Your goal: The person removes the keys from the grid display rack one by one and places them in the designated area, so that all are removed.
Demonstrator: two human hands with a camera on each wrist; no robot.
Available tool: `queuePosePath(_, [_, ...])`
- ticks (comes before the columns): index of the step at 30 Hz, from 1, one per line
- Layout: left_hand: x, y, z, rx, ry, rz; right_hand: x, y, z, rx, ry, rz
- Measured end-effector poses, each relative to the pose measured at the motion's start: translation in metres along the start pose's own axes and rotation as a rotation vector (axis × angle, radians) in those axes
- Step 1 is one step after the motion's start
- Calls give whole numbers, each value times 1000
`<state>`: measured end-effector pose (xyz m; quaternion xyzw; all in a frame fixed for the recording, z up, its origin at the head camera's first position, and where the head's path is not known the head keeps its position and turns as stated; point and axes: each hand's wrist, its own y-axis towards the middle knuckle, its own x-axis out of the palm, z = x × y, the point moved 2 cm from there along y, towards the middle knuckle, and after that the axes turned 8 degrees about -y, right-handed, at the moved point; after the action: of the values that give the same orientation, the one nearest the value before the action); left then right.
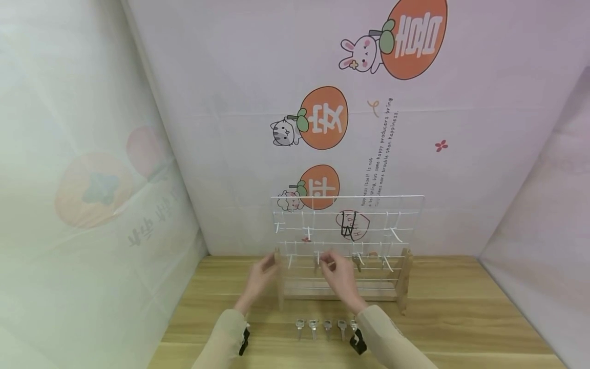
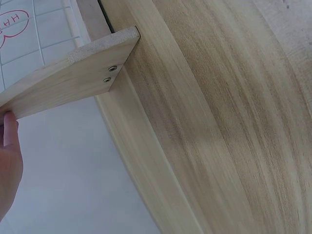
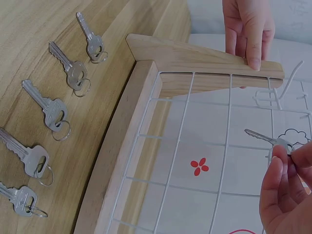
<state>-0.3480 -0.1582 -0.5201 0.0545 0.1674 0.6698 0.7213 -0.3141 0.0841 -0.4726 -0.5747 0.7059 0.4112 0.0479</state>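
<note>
My left hand (image 1: 261, 277) grips the upper end of the wooden side post (image 3: 209, 63) of a white wire grid rack, thumb on one face and fingers behind. In the right wrist view, my right hand (image 3: 287, 195) pinches a silver key (image 3: 263, 136) at its head end, its blade pointing away from the fingers. That key is beside a white hook (image 3: 291, 78) on the wire grid (image 3: 226, 122). Several silver keys with small rings (image 3: 54, 113) lie in a row on the table in front of the rack.
A key (image 1: 357, 261) hangs on a hook right of my right hand. A black bracket (image 1: 349, 225) is on the grid's upper part. The rack stands on a wooden table (image 1: 442, 292), with printed white cloth (image 1: 230, 102) behind and at the sides.
</note>
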Motion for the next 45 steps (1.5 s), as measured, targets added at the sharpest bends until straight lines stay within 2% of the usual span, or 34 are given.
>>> queuePosePath(9, [1, -2, 3, 2, -11, -5, -5, -6, -2, 36, 61, -63])
queuePosePath(19, [-1, 1, 0, 5, -50, -13, -14, -10, -8, 26, 44, -60])
queuePosePath(27, [0, 1, 1, 33, -25, -19, -22, -17, -11, 17, 65, -60])
queuePosePath(37, [0, -1, 2, 1, -38, -4, -28, -32, 8, 106, 51, -98])
queuePosePath(40, [1, -5, 12, 0, -31, -19, -31, -36, 15, 140, 28, -115])
queuePosePath(45, [1, -2, 6, 11, -28, -11, -37, -44, 27, 171, -20, -132])
